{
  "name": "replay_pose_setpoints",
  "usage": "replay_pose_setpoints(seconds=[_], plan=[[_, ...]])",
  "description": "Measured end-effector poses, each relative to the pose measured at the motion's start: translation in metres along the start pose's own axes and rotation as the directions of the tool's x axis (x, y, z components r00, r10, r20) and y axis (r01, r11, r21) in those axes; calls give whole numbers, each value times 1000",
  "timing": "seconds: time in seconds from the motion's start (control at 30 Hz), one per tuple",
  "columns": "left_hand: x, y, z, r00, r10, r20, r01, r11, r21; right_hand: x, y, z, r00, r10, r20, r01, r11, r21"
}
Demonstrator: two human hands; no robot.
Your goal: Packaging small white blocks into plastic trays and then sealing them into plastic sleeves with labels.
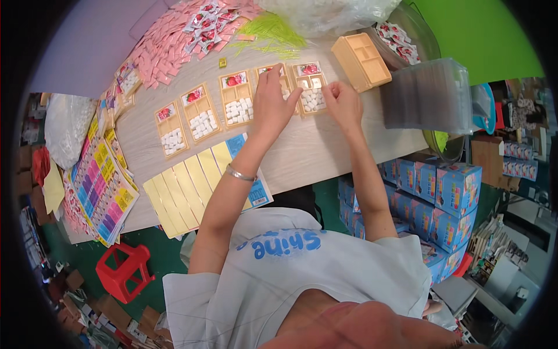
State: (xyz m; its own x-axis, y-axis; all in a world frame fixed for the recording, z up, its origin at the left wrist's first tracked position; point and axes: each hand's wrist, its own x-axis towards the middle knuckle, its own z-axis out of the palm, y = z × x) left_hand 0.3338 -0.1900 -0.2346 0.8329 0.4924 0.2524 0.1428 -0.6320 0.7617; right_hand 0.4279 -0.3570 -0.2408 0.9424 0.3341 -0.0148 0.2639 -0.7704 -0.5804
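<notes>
Several tan compartment trays stand in a row, each with a strawberry-print packet at the top and small white pieces in the large lower compartment. My left hand (271,107) lies over the fourth tray from the left, its fingers stretched and its thumb spread toward the rightmost tray (302,83). That left hand partly hides the fourth tray. At the right edge of the rightmost tray is my right hand (344,106), its fingers curled into a pinch; what is in them, if anything, is hidden. White pieces (239,110) fill the third tray's lower part.
Pink sachets (160,55) and thin green sticks (270,32) are heaped at the back. Stacked empty tan trays (361,61) and clear plastic covers (427,96) stand at right. Yellow label strips (186,186) lie in front; a red stool (123,270) is on the floor.
</notes>
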Motion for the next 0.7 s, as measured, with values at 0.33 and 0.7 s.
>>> replay_pose_setpoints(seconds=[0.33,0.7], plan=[[8,10,66,857,395,331,-503,780,372,-28,-19,-64,801,-312,-511,379,925,29],[-12,35,43,843,361,399,-487,828,279,-29,21,-273,915,19,-404,-37,999,-37]])
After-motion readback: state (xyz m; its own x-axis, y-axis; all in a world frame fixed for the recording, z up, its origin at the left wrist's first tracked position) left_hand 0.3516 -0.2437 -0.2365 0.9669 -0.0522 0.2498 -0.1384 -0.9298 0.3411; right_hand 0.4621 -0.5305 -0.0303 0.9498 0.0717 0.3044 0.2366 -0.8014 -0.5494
